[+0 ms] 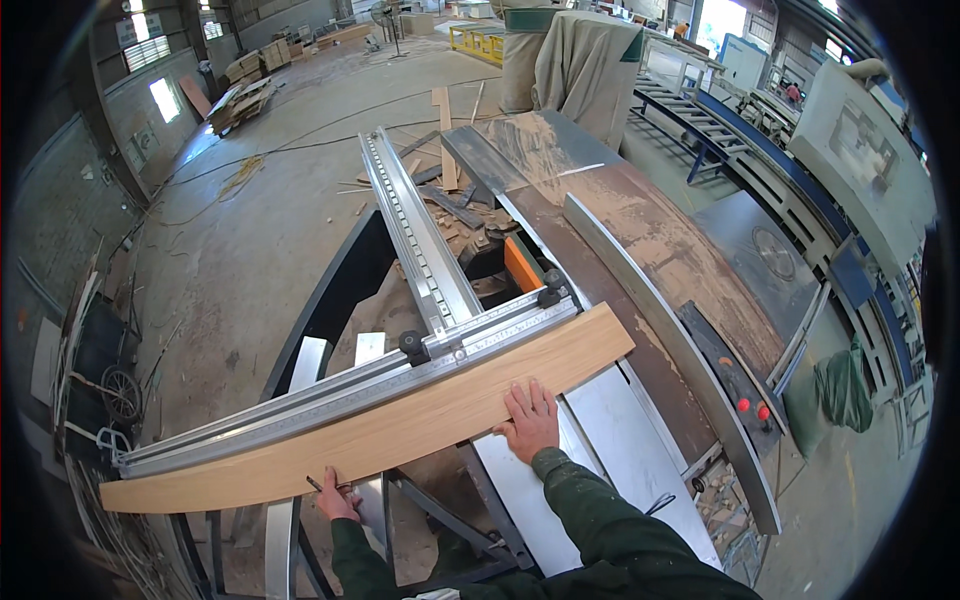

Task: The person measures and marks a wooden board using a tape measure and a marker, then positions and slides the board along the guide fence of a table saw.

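Note:
A long light-brown wooden board (400,425) lies flat across the sliding table of a panel saw, along the near side of a silver crosscut fence (350,408). My right hand (532,422) rests on the board's right half, fingers spread and palm over its near edge. At the near edge, left of the middle, my left hand (340,497) is closed on a thin dark pencil (314,484) and touches the board. Black knobs (412,346) stand on the fence. The board's right end reaches over the edge of the brown saw table (620,260).
A long metal rip fence (680,350) curves across the saw table, with red buttons (743,405) to its right. Offcuts (450,170) litter the floor beyond. A silver rail (415,225) extends away from the crosscut fence. A roller conveyor (690,125) stands at the far right.

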Action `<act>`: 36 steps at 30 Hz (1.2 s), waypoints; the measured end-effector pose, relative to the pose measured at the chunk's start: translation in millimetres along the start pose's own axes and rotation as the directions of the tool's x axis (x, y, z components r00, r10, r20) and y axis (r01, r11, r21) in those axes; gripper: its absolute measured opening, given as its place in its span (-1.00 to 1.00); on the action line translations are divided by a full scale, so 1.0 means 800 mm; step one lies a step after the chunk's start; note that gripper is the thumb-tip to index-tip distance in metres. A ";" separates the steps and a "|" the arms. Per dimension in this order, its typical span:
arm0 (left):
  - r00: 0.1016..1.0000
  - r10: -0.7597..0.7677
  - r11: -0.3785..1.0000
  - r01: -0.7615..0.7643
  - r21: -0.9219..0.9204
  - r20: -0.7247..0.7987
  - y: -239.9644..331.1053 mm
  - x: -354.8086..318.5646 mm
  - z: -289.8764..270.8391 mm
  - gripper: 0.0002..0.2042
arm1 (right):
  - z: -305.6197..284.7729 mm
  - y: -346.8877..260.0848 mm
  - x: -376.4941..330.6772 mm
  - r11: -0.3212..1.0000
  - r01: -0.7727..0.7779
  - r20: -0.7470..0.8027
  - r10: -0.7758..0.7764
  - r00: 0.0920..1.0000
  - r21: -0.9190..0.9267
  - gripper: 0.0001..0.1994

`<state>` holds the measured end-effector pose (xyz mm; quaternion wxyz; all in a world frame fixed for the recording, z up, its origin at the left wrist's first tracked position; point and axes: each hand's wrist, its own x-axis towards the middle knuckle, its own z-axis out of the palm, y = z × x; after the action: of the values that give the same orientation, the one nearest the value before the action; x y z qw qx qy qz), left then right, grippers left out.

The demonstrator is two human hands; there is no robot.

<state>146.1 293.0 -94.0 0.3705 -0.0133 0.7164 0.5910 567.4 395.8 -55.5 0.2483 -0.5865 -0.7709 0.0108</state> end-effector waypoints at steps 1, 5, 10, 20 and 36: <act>1.000 0.003 1.000 -0.003 0.000 0.000 0.000 -0.001 -0.002 -0.62 | 0.000 -0.001 0.000 1.000 0.007 -0.005 -0.007 1.000 0.013 -0.35; 1.000 0.003 0.999 -0.003 0.032 0.016 0.000 -0.001 0.006 -0.62 | 0.001 0.003 -0.002 1.000 -0.012 -0.005 0.012 1.000 -0.002 -0.36; 1.000 -0.020 0.999 0.019 0.045 0.014 -0.001 0.000 -0.001 -0.63 | 0.000 0.002 -0.002 1.000 -0.003 -0.020 0.003 1.000 0.010 -0.36; 1.000 0.009 1.000 -0.010 0.008 0.015 -0.005 0.004 -0.007 -0.62 | -0.001 0.000 -0.005 1.000 -0.016 -0.004 0.016 1.000 0.001 -0.37; 0.998 0.065 0.993 -0.065 0.096 0.001 -0.004 0.000 0.009 -0.57 | -0.002 0.021 -0.008 0.997 -0.060 0.008 0.060 0.998 0.043 -0.32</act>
<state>151.2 298.6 -97.1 0.3507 0.0270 0.7443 0.5677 584.7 394.9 -61.9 0.2578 -0.6036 -0.7535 0.0370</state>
